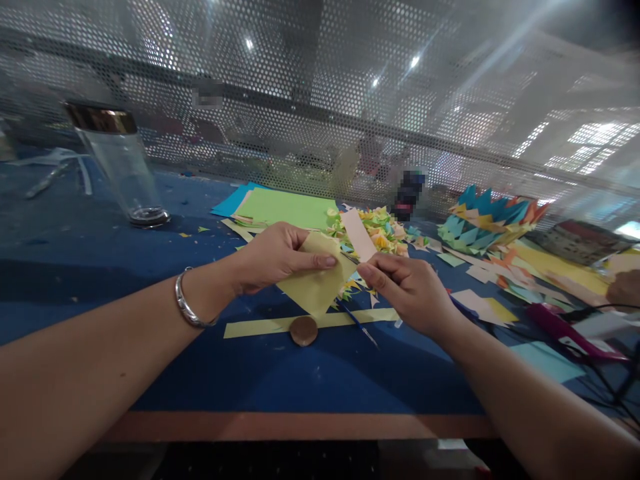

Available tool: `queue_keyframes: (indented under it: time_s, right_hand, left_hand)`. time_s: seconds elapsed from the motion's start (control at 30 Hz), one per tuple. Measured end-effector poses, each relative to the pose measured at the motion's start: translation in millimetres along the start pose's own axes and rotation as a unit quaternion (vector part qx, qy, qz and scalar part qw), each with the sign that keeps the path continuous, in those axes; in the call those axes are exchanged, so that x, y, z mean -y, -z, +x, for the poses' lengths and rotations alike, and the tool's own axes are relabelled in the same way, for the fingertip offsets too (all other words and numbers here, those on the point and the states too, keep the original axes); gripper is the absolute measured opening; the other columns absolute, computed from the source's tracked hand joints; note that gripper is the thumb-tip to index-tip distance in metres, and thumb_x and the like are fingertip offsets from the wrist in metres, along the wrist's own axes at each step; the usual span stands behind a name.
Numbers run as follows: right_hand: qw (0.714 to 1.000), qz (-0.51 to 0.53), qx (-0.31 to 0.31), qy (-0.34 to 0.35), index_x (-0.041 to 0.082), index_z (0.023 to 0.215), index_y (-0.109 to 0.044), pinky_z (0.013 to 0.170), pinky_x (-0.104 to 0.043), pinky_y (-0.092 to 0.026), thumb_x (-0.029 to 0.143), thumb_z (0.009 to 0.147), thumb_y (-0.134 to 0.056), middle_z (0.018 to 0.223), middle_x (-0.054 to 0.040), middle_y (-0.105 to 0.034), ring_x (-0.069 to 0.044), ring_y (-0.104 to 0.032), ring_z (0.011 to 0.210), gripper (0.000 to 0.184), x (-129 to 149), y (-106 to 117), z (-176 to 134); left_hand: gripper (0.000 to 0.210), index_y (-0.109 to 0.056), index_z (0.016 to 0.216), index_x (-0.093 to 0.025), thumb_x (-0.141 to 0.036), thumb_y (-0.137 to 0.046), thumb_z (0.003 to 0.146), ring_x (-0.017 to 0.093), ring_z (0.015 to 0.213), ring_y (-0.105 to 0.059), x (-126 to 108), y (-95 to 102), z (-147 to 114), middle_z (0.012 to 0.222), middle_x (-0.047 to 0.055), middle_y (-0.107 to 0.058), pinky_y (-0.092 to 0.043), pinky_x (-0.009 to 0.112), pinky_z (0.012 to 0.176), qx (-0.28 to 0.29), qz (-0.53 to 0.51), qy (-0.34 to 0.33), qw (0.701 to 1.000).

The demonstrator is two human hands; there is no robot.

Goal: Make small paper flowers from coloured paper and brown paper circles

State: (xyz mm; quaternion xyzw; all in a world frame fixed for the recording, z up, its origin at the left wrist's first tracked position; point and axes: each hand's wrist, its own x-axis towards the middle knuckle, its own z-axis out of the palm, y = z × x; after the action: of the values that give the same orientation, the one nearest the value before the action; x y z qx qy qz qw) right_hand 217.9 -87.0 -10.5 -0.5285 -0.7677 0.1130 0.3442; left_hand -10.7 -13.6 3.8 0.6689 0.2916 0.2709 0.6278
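My left hand [280,257] pinches a piece of pale yellow paper [317,283] between thumb and fingers, above the table. The paper looks folded or layered at its top edge. My right hand [410,287] is closed, thumb against forefinger, at the paper's right corner. A thin dark line shows by those fingertips; I cannot make out whether it is a tool. Behind the right fingers stands a pale pink paper strip [357,233]. Below lie a long yellow strip [260,327], a round brown disc [303,331] and a blue pen-like tool [363,325].
Green paper sheets [295,208] and a heap of small folded paper pieces [383,227] lie behind my hands. A glass bottle [120,167] stands at left. To the right are a paper crown [490,220], scraps, a magenta device [570,333] and cables. A perforated metal screen [280,127] borders the back.
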Motion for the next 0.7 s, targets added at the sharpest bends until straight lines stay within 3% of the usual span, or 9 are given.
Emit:
queue_keyframes:
  time_s: [0.2, 0.7]
  right_hand:
    - [1.0, 0.002, 0.009, -0.003, 0.018, 0.067, -0.052, 0.054, -0.028, -0.028, 0.055, 0.098, -0.049, 0.059, 0.0027, -0.045, -0.01, -0.04, 0.057, 0.048, -0.6, -0.4, 0.4]
    - [1.0, -0.006, 0.013, 0.008, 0.019, 0.066, -0.051, 0.055, -0.027, -0.029, 0.053, 0.099, -0.048, 0.06, 0.0024, -0.046, -0.011, -0.042, 0.058, 0.048, -0.3, -1.2, 1.0]
  left_hand:
    - [0.029, -0.08, 0.089, -0.02, -0.042, -0.082, 0.071, 0.02, 0.07, -0.071, -1.3, -0.9, -1.1, 0.085, 0.007, -0.078, -0.054, 0.026, 0.059, -0.017, 0.039, 0.014, 0.999]
    - [0.028, -0.08, 0.085, -0.017, -0.039, -0.083, 0.07, 0.019, 0.068, -0.07, -1.6, -4.9, -1.6, 0.084, 0.009, -0.078, -0.054, 0.026, 0.058, -0.003, 0.04, 0.026, 0.999]
